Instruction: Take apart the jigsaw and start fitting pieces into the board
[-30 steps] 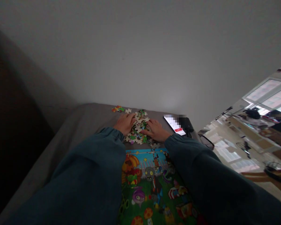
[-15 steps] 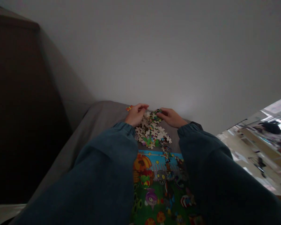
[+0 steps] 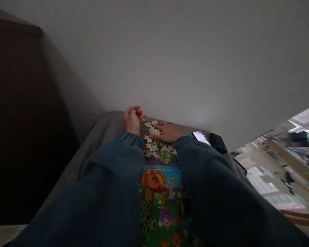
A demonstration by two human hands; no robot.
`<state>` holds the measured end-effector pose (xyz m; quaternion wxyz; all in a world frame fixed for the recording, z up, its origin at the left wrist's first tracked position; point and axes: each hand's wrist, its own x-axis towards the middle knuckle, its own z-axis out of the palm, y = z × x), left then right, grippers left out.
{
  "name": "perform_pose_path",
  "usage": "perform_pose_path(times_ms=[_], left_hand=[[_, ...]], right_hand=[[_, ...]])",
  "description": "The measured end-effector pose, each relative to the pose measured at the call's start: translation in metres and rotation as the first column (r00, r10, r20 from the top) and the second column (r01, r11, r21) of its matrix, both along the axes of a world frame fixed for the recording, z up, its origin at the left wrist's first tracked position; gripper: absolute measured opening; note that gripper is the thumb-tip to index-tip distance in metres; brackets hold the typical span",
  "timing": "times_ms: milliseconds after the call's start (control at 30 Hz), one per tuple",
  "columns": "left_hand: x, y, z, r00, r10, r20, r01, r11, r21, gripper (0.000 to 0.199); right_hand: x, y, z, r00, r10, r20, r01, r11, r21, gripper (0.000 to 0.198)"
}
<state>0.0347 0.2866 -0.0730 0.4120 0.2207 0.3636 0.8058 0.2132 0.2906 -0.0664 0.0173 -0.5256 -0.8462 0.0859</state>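
Observation:
Loose jigsaw pieces [image 3: 152, 147], many with pale backs up, lie in a pile on the grey cloth. My right hand [image 3: 167, 133] rests palm down over the pile, its fingers stretched out and spread across the pieces. At the pile's left edge, my left hand [image 3: 132, 120] is raised on its side with fingers loosely bent and nothing visible in them. A few orange and green pieces lie just beyond its fingertips. Nearer to me is a colourful cartoon picture [image 3: 154, 199] with a pumpkin, plants and a zombie; my right sleeve covers its right side.
A lit phone [image 3: 201, 138] and a black box-like object [image 3: 218, 142] lie right of my right forearm. The wall [image 3: 170, 68] rises behind the grey cloth [image 3: 109, 127]. Dark furniture [image 3: 20, 120] stands at left. Papers [image 3: 262, 185] and a cable are farther right.
My left hand has moved left, off the pile. My right hand has swept left and flattened over the pieces, which are more spread toward the left. The phone has come into view.

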Motion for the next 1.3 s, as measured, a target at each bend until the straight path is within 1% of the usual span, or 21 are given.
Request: perform_pose_path(times_ms=[67,133,200,267,367,433,500,567,633,700,767,833,967,1000,1033,1100,1167,1300], left_hand=[[0.000,0.000,0.000,1.000,-0.005,-0.007,0.005,1.000,-0.003,0.019],[0.000,0.000,-0.001,1.000,-0.009,-0.014,0.009,1.000,-0.011,0.019],[-0.002,0.001,-0.002,1.000,-0.009,-0.020,0.009,1.000,-0.022,0.019],[-0.003,0.001,-0.004,1.000,-0.006,-0.029,0.005,0.999,-0.034,0.018],[-0.005,0.003,-0.007,0.999,-0.009,-0.052,0.007,0.999,-0.045,0.016],[-0.005,0.005,-0.009,0.998,-0.012,-0.059,0.009,0.999,-0.047,0.015],[-0.006,0.006,-0.010,0.998,-0.011,-0.062,0.008,0.999,-0.048,0.015],[-0.007,0.008,-0.012,0.997,-0.013,-0.070,0.009,0.999,-0.051,0.015],[-0.008,0.009,-0.014,0.996,-0.009,-0.089,0.004,0.998,-0.057,0.015],[-0.008,0.010,-0.017,0.992,-0.006,-0.122,-0.002,0.998,-0.066,0.016],[-0.007,0.012,-0.018,0.987,-0.003,-0.158,-0.010,0.997,-0.080,0.017],[-0.006,0.014,-0.019,0.984,0.004,-0.178,-0.020,0.996,-0.089,0.018],[-0.005,0.016,-0.018,0.982,0.018,-0.190,-0.038,0.994,-0.101,0.019],[-0.005,0.016,-0.018,0.981,0.016,-0.195,-0.037,0.994,-0.102,0.019],[-0.005,0.016,-0.017,0.980,0.016,-0.199,-0.037,0.994,-0.102,0.019],[-0.005,0.015,-0.016,0.979,0.019,-0.205,-0.038,0.995,-0.091,0.019],[-0.005,0.013,-0.015,0.979,0.024,-0.201,-0.041,0.996,-0.081,0.019],[-0.003,0.010,-0.012,0.986,0.008,-0.167,-0.024,0.995,-0.094,0.017]], right_hand=[[-0.002,0.001,-0.001,0.998,0.059,-0.018,-0.058,0.995,0.086,0.059],[0.001,0.003,0.000,0.989,0.137,-0.062,-0.125,0.979,0.163,0.036],[0.007,0.004,0.004,0.977,0.181,-0.115,-0.154,0.965,0.211,0.024],[0.014,0.004,0.011,0.965,0.192,-0.181,-0.150,0.963,0.224,0.020],[0.023,0.000,0.027,0.937,0.183,-0.298,-0.117,0.967,0.228,0.024],[0.027,-0.003,0.038,0.915,0.179,-0.361,-0.082,0.960,0.269,0.028],[0.028,-0.004,0.048,0.905,0.169,-0.390,-0.032,0.942,0.333,0.031],[0.027,-0.004,0.052,0.913,0.153,-0.378,-0.001,0.928,0.373,0.031],[0.026,-0.005,0.052,0.936,0.143,-0.322,-0.028,0.941,0.338,0.031],[0.026,-0.009,0.048,0.957,0.169,-0.234,-0.113,0.965,0.235,0.030],[0.026,-0.018,0.040,0.967,0.208,-0.146,-0.187,0.972,0.142,0.035],[0.026,-0.030,0.031,0.971,0.222,-0.094,-0.213,0.972,0.096,0.048],[0.020,-0.052,0.008,0.987,0.155,-0.049,-0.156,0.988,-0.021,0.105],[0.016,-0.055,0.003,0.990,0.137,-0.029,-0.138,0.990,-0.034,0.114],[0.013,-0.056,0.000,0.992,0.128,-0.009,-0.128,0.991,-0.037,0.118],[0.005,-0.052,-0.004,0.991,0.133,0.017,-0.133,0.991,-0.022,0.118],[0.000,-0.045,-0.004,0.988,0.153,0.020,-0.153,0.988,0.021,0.109],[-0.002,-0.029,-0.001,0.978,0.210,0.007,-0.209,0.967,0.148,0.071]])
